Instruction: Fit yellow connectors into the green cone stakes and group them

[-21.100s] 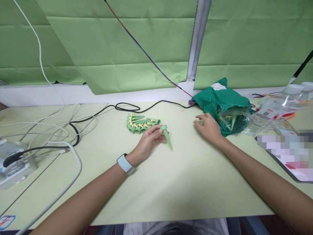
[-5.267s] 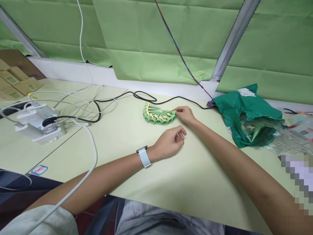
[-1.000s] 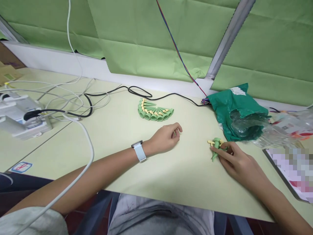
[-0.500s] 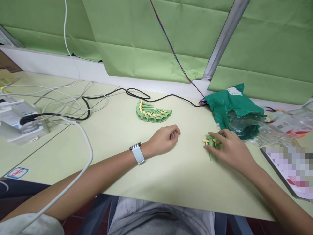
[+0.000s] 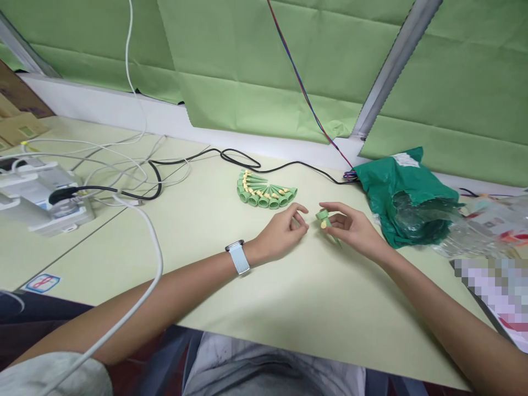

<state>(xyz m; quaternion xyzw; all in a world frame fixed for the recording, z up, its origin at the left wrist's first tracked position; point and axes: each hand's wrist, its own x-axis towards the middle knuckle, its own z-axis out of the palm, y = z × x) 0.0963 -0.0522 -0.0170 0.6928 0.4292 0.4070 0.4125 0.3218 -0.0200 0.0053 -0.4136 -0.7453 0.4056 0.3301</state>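
Note:
My right hand (image 5: 350,225) pinches a green plastic watering spike (image 5: 323,215) with a wide round collar and a small yellow valve, just above the table. Its pointed end slants down behind the fingers, and the palm side is partly hidden. Just left of it, my left hand (image 5: 284,231) is half curled, thumb and index finger apart, holding nothing. Beyond the left hand, several similar green spikes (image 5: 264,202) lie in a fan, collars outward and points towards the centre.
A torn green plastic bag (image 5: 406,187) with clear wrapping (image 5: 466,225) sits to the right. White plug adapters (image 5: 70,214) and tangled cables are at the left. A black cable (image 5: 280,166) runs along the back, and a white cable (image 5: 160,253) hangs over my left arm.
My right hand has moved left from near the green bag, carrying a green spike towards my left hand. My left hand has hardly moved. The camera view has shifted slightly.

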